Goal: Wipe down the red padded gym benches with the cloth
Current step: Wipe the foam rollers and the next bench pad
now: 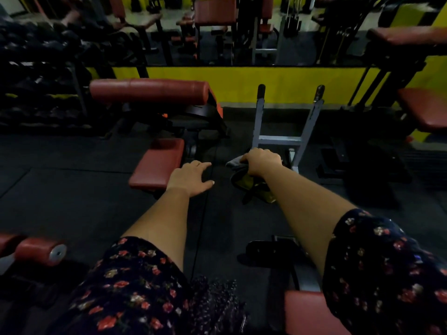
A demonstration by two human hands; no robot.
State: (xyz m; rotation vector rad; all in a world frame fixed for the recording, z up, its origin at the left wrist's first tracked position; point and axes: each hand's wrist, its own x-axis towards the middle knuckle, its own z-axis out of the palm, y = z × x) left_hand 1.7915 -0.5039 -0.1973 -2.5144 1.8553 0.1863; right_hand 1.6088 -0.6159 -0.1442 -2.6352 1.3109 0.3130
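Both arms reach forward over the dark rubber floor (72, 189), sleeves in a dark floral print. The right hand (262, 163) is clenched around a bunched cloth (238, 174), grey on top with yellowish folds hanging below the fist, held in the air near the middle of the scene. The left hand (191, 178) is released, palm down and fingers spread, holding nothing, just beside the near right corner of a red padded seat (157, 163).

That seat belongs to an adjustable bench whose long red backrest (147, 91) lies farther off and to the left. A grey metal rack (278, 139) stands on the floor just beyond the right hand. Another red pad (425, 108) sits at the far right edge, and a red roller pad (40, 251) lies near on the left. A yellow wall band (242, 79) runs below a mirror at the far side, and a dumbbell rack (41, 93) fills the far left.
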